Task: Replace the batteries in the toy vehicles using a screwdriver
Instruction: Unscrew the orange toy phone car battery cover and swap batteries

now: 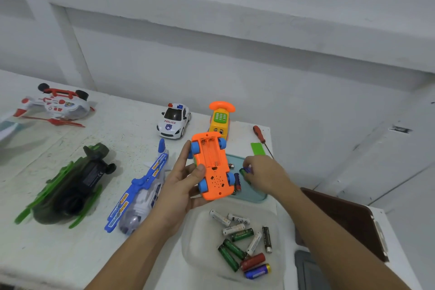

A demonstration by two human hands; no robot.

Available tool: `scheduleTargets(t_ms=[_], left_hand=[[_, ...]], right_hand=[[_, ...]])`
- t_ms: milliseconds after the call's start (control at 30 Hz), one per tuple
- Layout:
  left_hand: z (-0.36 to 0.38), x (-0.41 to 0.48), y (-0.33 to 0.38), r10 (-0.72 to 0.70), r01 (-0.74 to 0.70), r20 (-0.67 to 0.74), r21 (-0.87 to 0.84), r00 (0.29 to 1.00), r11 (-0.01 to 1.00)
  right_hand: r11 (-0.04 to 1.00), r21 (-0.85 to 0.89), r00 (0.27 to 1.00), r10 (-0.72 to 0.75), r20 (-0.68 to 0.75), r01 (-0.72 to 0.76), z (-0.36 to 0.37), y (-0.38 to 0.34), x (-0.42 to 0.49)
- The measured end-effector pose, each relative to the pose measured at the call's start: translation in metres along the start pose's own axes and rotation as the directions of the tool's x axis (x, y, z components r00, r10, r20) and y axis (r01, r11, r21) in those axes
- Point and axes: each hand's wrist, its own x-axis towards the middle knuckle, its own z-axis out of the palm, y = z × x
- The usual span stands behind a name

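My left hand (pixel 182 186) grips an orange toy car (pixel 211 165) with blue wheels, turned underside up, its battery bay open and empty. My right hand (pixel 263 173) reaches into a teal tray (pixel 255 196) behind the car and pinches a green and blue battery (pixel 245 170). More batteries (pixel 236 183) lie in that tray. A green battery cover (pixel 257 148) and a red-handled screwdriver (pixel 260 135) lie on the table beyond my right hand. A clear tray (pixel 200 242) near me holds several loose batteries (pixel 242 240).
On the white table stand a police car (pixel 173 120), a yellow phone toy (pixel 220 119), a blue and white plane (pixel 141 190), an upturned green and black vehicle (pixel 73 186) and a red and white helicopter (pixel 56 105). A brown board (pixel 346 219) lies at right.
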Motion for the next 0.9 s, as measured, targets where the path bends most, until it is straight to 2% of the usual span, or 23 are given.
scheduleTargets(t_ms=[100,233,300,367,400,467,500,533,567,733,900], left_hand=[[0.001,-0.003,0.001,-0.001,0.001,0.007,-0.007,1.0,1.0],[0.001,-0.007,0.001,0.001,-0.001,0.004,0.0,1.0,1.0],[0.0,-0.01,0.002,0.005,-0.005,0.007,0.008,1.0,1.0],[-0.001,-0.012,0.002,0.014,-0.014,0.016,0.014,1.0,1.0],[-0.002,-0.013,0.002,0.018,-0.018,0.021,0.014,1.0,1.0],[-0.003,-0.015,0.002,0.015,-0.015,0.019,0.005,1.0,1.0],[-0.004,-0.016,0.002,0.012,-0.012,0.018,0.002,1.0,1.0],[-0.004,-0.016,0.001,0.01,-0.01,0.023,0.002,1.0,1.0],[-0.005,-0.016,0.001,0.011,-0.011,0.031,0.004,0.999,1.0],[-0.002,-0.019,0.005,0.016,-0.016,0.046,-0.004,0.999,1.0],[-0.001,-0.023,0.012,0.034,-0.033,0.06,-0.009,0.998,0.999]], right_hand=[[0.993,-0.115,0.999,0.014,-0.049,-0.02,0.01,-0.009,-0.004],[0.984,-0.173,0.998,0.043,-0.049,-0.051,0.014,-0.014,-0.007],[0.992,-0.111,0.997,0.062,-0.035,-0.065,0.012,-0.014,-0.01],[0.984,0.141,0.993,0.118,-0.03,-0.113,-0.001,-0.013,-0.018],[0.926,0.347,0.985,0.169,-0.026,-0.149,-0.009,-0.013,-0.024],[0.642,0.752,0.974,0.228,-0.001,-0.15,-0.028,-0.02,-0.041],[0.5,0.86,0.975,0.221,-0.017,-0.099,-0.037,-0.027,-0.051],[0.429,0.903,0.978,0.201,-0.054,-0.038,-0.045,-0.035,-0.061],[0.414,0.91,0.979,0.177,-0.103,0.021,-0.05,-0.044,-0.069],[0.637,0.754,0.944,0.124,-0.306,0.161,-0.044,-0.083,-0.093],[0.725,0.641,0.877,0.109,-0.467,0.251,-0.035,-0.103,-0.096]])
